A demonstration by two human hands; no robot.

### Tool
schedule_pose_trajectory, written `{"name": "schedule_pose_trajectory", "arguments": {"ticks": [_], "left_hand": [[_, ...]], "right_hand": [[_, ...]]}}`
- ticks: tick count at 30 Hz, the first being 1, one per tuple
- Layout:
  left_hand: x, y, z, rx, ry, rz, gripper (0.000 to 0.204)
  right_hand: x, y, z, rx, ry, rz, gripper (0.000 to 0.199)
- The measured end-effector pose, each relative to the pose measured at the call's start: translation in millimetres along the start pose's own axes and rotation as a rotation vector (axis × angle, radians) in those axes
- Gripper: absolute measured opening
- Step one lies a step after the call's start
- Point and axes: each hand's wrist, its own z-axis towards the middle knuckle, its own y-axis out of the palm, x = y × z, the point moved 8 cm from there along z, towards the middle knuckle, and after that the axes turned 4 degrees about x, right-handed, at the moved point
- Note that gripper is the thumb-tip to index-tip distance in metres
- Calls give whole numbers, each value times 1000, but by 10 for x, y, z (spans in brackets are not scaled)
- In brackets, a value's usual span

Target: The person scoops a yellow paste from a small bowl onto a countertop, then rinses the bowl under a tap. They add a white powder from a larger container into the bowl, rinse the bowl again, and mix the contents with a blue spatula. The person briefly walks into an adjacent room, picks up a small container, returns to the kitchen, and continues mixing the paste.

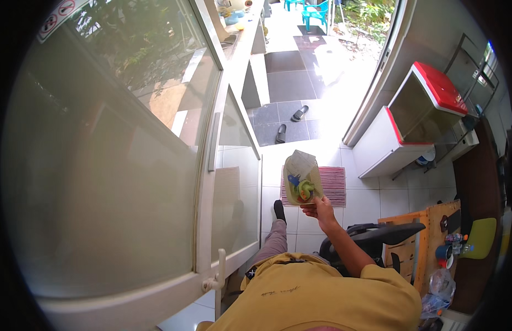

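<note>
Here, just past the yellow shirt (322, 289), a black chair (396, 233) sits close beside the right forearm (347, 240); one sideways swing could knock the two together and jolt the load. The right hand (322, 211) is clamped on the near edge of the tray (293, 197), which is out in front of the body, in line over the striped mat (334, 185). A one-sided hold, so the far end might dip if the wrist slackens, and the card (304, 164), blue piece (294, 180) and green piece (306, 188) could slide off. Below, a socked foot (279, 211) right by the mat's corner: a toe under that edge, or the mat skidding on the tiles (366, 203), could bring a stumble. Farther out, two slippers (300, 113), apart, another thing to trip on.

And what's hidden? The left hand is out of view, so I can't tell its grip. How far the right fingers reach beneath the tray, covered. The pieces in it, too blurred to name. Outside, glare bleaches the paving (292, 83), and the teal chairs (315, 15) are cut off.
</note>
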Motion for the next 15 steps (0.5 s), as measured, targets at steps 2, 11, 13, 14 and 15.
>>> {"name": "schedule_pose_trajectory", "arguments": {"ticks": [2,11,13,14,15], "left_hand": [[433,-64,218,-4,-6,-17,31],[3010,-621,1417,64,103,-303,31],[3523,-705,1616,60,117,-323,31],[3779,-712,1719,54,123,-321,31],[4026,-706,1815,46,123,-311,31]], "right_hand": [[-253,117,397,34,1,11,24],[-1479,258,2000,67,72,-8,27],[-1791,286,2343,69,85,-27,26],[-1998,294,2551,66,66,-24,26],[-2206,303,2757,64,46,-23,27]]}}
